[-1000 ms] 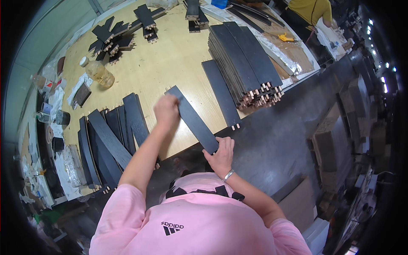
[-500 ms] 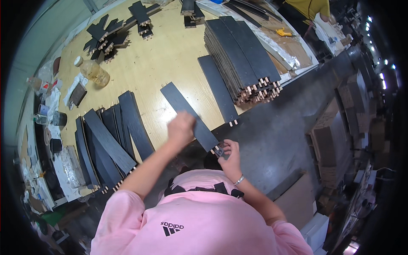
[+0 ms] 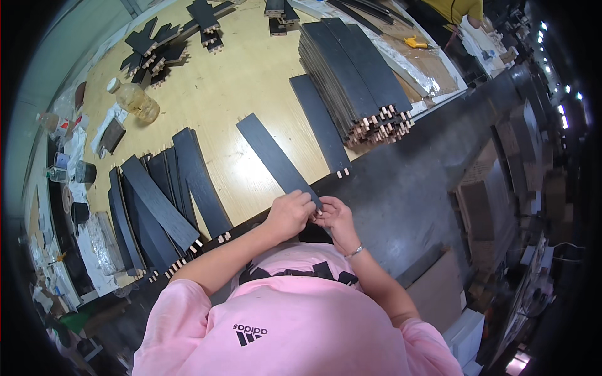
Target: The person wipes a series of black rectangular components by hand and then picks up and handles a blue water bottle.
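A black wooden board (image 3: 274,152) slants across the table, its near end past the front edge. My left hand (image 3: 290,215) is closed on that near end, fingers bent over its left side. At the same end, close against the left fingers, my right hand (image 3: 337,224) has its fingers curled in. A pale dowel peg (image 3: 319,212) shows between the fingers; whatever else the right hand holds is hidden. Left of the hands lie several similar boards (image 3: 160,200), overlapping, with pale pegs at their near ends.
On the right of the wooden table (image 3: 251,69) stand a tall stack of pegged boards (image 3: 357,75) and a single board (image 3: 318,122). Shorter pieces (image 3: 157,50) lie at the far left, near a bottle of yellowish liquid (image 3: 135,101). A person in yellow (image 3: 461,9) is at the far right.
My left hand has moved from the board's middle down to its near end, beside my right hand. The small dark piece seen earlier in my right fingers is now hidden.
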A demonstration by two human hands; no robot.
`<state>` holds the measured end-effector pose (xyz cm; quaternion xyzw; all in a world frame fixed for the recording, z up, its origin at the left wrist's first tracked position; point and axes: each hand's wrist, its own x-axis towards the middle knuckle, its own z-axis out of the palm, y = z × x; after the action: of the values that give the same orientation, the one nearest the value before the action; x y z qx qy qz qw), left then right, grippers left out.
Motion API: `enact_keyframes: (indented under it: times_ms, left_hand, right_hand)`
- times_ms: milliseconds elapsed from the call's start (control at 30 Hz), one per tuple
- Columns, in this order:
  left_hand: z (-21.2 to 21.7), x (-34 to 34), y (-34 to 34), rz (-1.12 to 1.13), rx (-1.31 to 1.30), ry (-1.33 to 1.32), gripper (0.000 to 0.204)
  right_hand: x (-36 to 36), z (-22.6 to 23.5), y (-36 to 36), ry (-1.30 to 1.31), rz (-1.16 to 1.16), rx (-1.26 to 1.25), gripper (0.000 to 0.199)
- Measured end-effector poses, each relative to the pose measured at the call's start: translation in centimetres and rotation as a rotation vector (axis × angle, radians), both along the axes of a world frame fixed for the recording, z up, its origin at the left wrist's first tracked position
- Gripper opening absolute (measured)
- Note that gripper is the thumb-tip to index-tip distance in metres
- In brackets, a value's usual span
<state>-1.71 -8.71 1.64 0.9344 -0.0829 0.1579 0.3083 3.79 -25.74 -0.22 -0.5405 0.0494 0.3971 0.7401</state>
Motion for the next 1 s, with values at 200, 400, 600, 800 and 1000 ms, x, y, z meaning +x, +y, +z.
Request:
enact_keyframes:
  times_ms: [200, 400, 600, 800, 1000]
  left_hand:
    - [0.4, 0.5, 1.4, 0.082, 0.006, 0.018, 0.007]
    - [0.2, -0.6, 1.2, 0.034, -0.113, 0.056, 0.008]
    - [-1.0, 6.3, 11.3, 0.546, -0.060, -0.002, 0.005]
    - [-0.8, 2.7, 5.5, 0.245, 0.070, 0.002, 0.008]
    - [-0.8, 4.7, 8.4, 0.397, -0.023, 0.102, 0.005]
  right_hand:
    - [-0.4, 0.8, 0.6, 0.054, 0.027, 0.007, 0.056]
    - [-0.3, 0.5, 0.8, -0.008, 0.012, 0.045, 0.055]
    - [-0.3, 0.0, 1.4, -0.199, 0.085, -0.094, 0.066]
    - [-0.6, -0.5, 2.2, -0.472, 0.118, -0.348, 0.069]
    - [-0.4, 2.9, 4.3, -0.911, 0.264, -0.800, 0.060]
